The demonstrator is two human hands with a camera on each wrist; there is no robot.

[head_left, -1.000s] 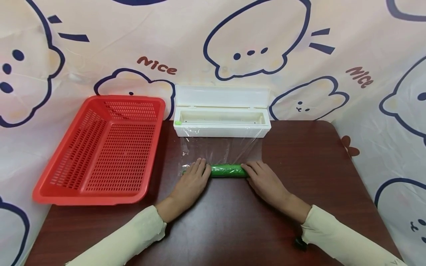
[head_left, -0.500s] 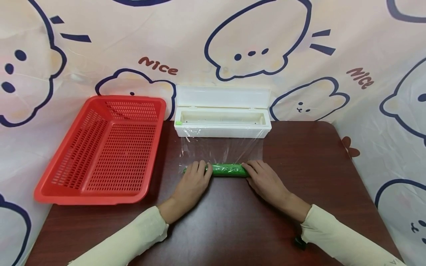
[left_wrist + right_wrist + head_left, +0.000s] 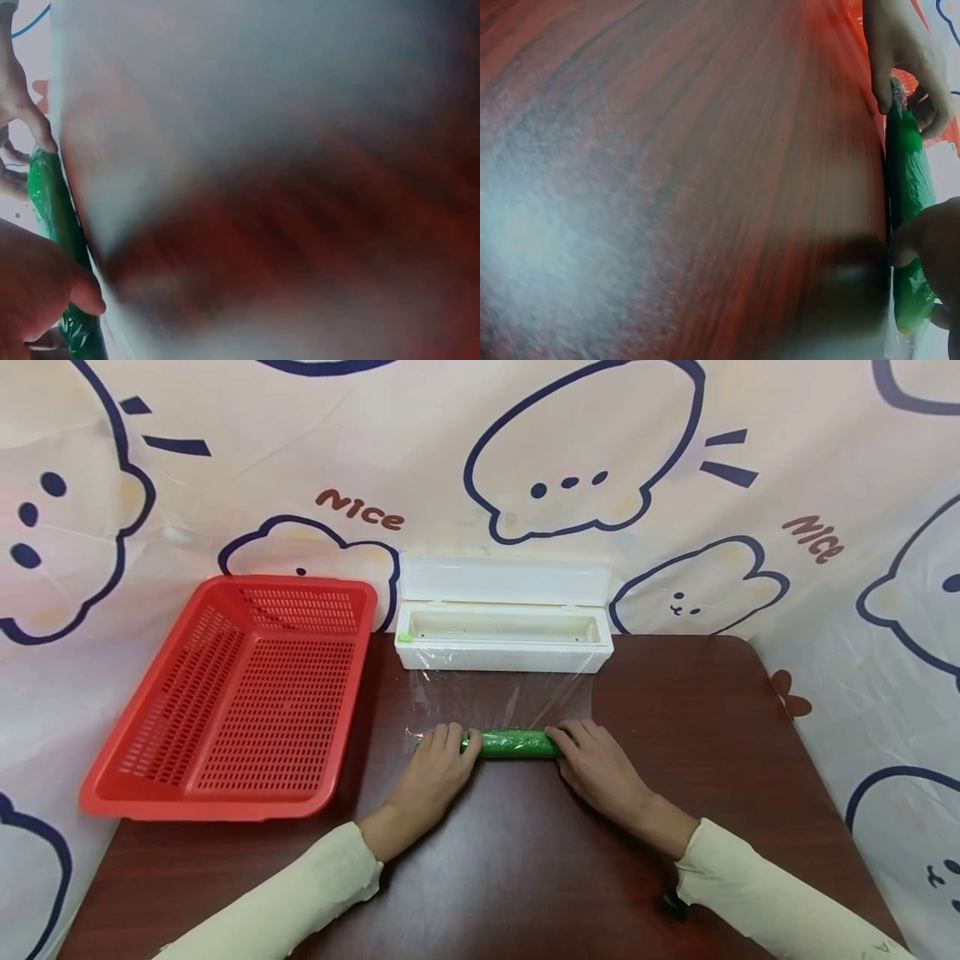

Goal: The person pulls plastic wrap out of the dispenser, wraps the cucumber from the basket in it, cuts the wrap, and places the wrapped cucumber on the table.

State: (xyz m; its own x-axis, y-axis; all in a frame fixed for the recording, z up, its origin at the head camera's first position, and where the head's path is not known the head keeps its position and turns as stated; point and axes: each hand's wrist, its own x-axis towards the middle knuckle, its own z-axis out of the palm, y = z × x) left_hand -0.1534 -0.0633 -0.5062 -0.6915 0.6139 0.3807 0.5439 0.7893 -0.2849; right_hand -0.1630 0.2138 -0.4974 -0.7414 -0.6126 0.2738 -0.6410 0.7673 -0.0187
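Left hand (image 3: pixel 435 768) and right hand (image 3: pixel 596 764) each curl fingers over one end of green roll (image 3: pixel 513 743), mid-table, toward far edge; since a second ago roll barely shifts; cling film (image 3: pixel 502 697) stays stretched from white dispenser box (image 3: pixel 502 639) at far edge; wrapping seems underway, film uncut.

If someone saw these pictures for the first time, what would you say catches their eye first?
Most striking is the green cucumber at the middle of the dark table, held at its ends by the left hand and right hand, with clear film stretching to it from the open white dispenser box behind. The big red basket on the left also stands out.
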